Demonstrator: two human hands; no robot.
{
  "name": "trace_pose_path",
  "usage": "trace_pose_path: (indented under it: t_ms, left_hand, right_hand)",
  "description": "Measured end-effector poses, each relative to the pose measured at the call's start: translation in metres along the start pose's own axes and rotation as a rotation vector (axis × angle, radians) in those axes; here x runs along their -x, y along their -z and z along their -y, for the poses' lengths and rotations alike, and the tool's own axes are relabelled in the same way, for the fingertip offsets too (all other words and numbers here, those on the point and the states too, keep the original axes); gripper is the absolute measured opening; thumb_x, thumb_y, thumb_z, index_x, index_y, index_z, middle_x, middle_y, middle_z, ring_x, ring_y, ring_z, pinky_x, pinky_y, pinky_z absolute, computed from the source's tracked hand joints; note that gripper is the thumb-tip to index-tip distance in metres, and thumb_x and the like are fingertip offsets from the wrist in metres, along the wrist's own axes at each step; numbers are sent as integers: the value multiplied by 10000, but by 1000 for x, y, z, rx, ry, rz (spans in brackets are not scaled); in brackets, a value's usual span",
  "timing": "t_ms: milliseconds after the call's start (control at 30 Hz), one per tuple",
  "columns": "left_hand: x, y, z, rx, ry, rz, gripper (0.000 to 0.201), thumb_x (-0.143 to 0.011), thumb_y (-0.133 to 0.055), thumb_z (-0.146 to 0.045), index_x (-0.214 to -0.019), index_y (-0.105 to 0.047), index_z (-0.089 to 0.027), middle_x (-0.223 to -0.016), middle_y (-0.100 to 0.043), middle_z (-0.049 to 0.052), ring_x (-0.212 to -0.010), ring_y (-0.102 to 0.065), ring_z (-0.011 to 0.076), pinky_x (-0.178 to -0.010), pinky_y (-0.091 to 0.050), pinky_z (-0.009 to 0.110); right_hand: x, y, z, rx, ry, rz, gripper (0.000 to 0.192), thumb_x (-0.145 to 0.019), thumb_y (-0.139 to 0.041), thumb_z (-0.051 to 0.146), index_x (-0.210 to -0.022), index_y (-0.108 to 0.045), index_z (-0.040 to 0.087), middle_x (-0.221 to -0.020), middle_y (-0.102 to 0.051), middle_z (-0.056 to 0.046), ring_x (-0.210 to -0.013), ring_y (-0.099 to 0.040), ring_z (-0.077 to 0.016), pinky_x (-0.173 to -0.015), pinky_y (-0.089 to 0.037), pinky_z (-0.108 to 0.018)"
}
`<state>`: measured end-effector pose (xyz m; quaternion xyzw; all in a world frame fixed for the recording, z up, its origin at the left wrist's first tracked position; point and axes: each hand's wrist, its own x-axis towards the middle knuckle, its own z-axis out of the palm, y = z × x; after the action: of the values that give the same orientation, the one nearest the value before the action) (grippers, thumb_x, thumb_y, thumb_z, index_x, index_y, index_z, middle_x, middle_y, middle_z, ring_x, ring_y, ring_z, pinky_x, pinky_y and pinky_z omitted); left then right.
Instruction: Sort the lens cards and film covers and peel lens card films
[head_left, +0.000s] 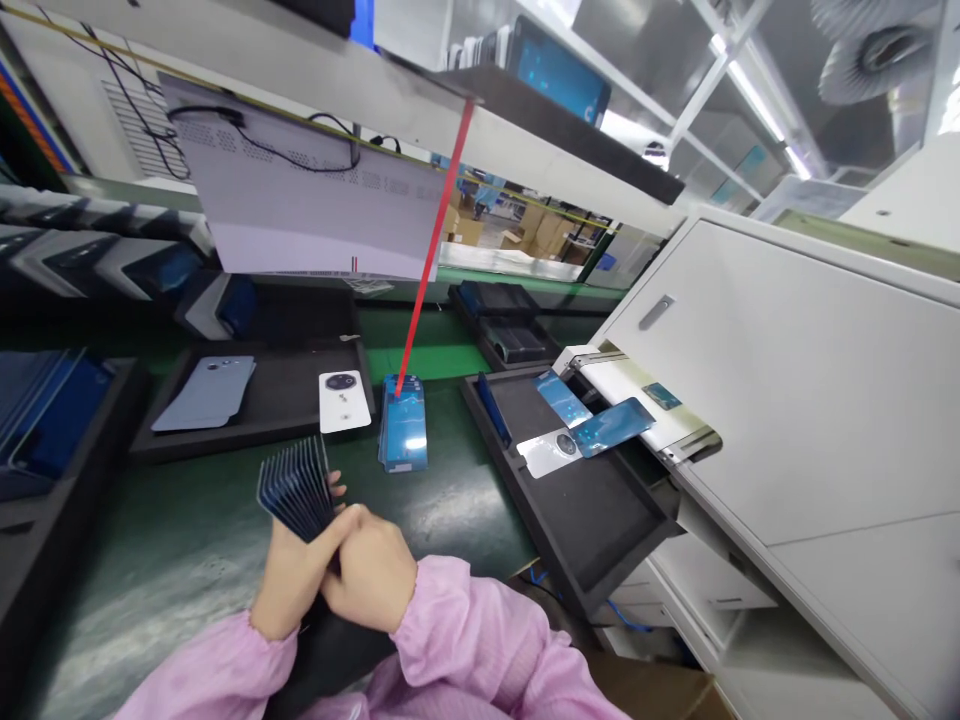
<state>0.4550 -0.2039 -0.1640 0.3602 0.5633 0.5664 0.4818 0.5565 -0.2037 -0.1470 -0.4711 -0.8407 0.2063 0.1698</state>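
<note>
My left hand [289,580] is closed round a fanned stack of thin, dark blue phone panels [295,485], its fingertips showing past the far edge. Against it, my right hand [371,570] is closed at the stack's lower end; its fingers are mostly hidden. Just beyond lies a pile of blue film-covered phone panels [403,425] on the green tabletop [457,500]. A white phone back panel [345,402] with a round dark camera area rests on the right edge of the left tray [292,395]. Grey-blue back panels [206,393] lie in that tray.
To the right, a black foam tray [592,525] holds a white panel [550,453] and blue panels [613,427]. A conveyor [637,395] enters the white machine [825,380]. A red strap [439,235] hangs to the blue pile. Racked panels [45,430] stand left.
</note>
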Motion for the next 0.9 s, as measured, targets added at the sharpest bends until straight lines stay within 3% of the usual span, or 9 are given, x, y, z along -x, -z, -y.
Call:
trace_pose_path:
  t_ms: [133, 233, 300, 367, 467, 567, 667, 767, 900]
  left_hand:
    - [-7, 20, -5, 352, 304, 47, 513, -632, -743, -358, -1103, -605, -209, -1099, -656, 51, -1045, -604, 274, -959, -464, 405]
    - [-8, 34, -7, 564, 548, 102, 507, -620, -730, -340, -1098, -624, -206, -1055, -695, 57, -929, -660, 296, -828, -543, 416]
    - [-7, 40, -6, 700, 656, 227, 483, -655, -686, -363, -1101, -638, -184, -1059, -703, 84, -941, -661, 321, -835, -537, 446]
    - [-5, 43, -2, 824, 713, 424, 465, -694, -633, -379, -1101, -653, -155, -1085, -697, 110, -986, -647, 330, -898, -499, 467]
    - [1, 43, 9, 928, 757, 794, 476, -713, -606, -382, -1100, -665, -112, -1096, -692, 130, -1015, -639, 329, -921, -474, 442]
    - [5, 38, 16, 926, 744, 1024, 569, -680, -645, -367, -1162, -621, -65, -1115, -680, 143, -1014, -640, 316, -897, -472, 395]
    - [2, 34, 13, 857, 714, 945, 597, -663, -674, -398, -1161, -611, -75, -1136, -668, 146, -1007, -641, 312, -914, -446, 410]
    - [-3, 31, 4, 756, 610, 705, 602, -647, -711, -442, -1141, -596, -117, -1041, -697, 151, -920, -666, 317, -838, -476, 438]
    - [-5, 29, -4, 496, 472, 419, 660, -648, -766, -264, -1233, -470, -193, -1015, -686, 95, -876, -660, 248, -761, -504, 366]
  right_hand:
    - [19, 31, -17, -134, 188, -62, 586, -731, -681, 393, -1230, -492, 151, -1183, -585, -121, -1079, -565, -252, -932, -477, -359]
    - [32, 47, -42, -208, 15, -377, 379, -800, -632, 302, -1156, -546, 204, -1177, -584, -97, -1118, -528, -225, -984, -427, -379]
    - [33, 49, -54, -274, -79, -481, 312, -810, -616, 253, -1115, -567, 216, -1146, -587, -98, -1106, -527, -228, -982, -417, -413]
    - [26, 46, -59, -478, -85, -408, 459, -758, -683, 278, -1187, -522, 244, -1220, -538, -96, -1144, -507, -234, -980, -419, -423]
    - [3, 37, -55, -923, -90, -76, 894, -600, -810, 364, -1350, -328, 309, -1342, -432, -92, -1158, -504, -246, -929, -460, -423]
    - [-24, 34, -44, -1133, -90, 177, 915, -549, -837, 346, -1323, -351, 306, -1218, -519, -58, -1045, -567, -220, -895, -467, -405]
    - [-47, 38, -38, -1098, -70, 198, 767, -584, -818, 268, -1245, -429, 281, -1112, -549, -29, -942, -591, -183, -860, -466, -360]
    - [-60, 41, -42, -1046, -63, 163, 722, -600, -803, 231, -1218, -433, 279, -1118, -542, -29, -919, -588, -170, -846, -465, -341]
    - [-61, 34, -52, -1109, -124, 124, 648, -619, -788, 252, -1167, -441, 265, -1079, -556, -23, -918, -594, -172, -836, -473, -336]
